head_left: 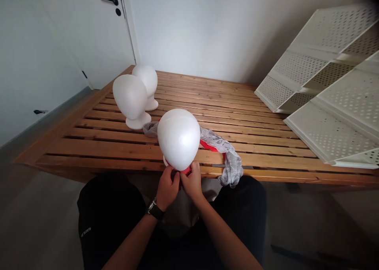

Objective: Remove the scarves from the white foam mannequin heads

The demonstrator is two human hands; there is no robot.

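A white foam mannequin head stands at the front edge of the slatted wooden bench, facing me. Red cloth shows at its neck, mostly hidden below the head. My left hand, with a watch at the wrist, pinches the red cloth with closed fingers. Beside it, almost touching, my right hand is closed on the same cloth. A crumpled grey scarf lies around behind the head, its right end hanging over the bench edge. More red fabric shows beneath the scarf.
Two more white mannequin heads stand on the bench at the left. White perforated metal racks lean at the right. A white wall is behind the bench, and a door with a black handle is at the back left.
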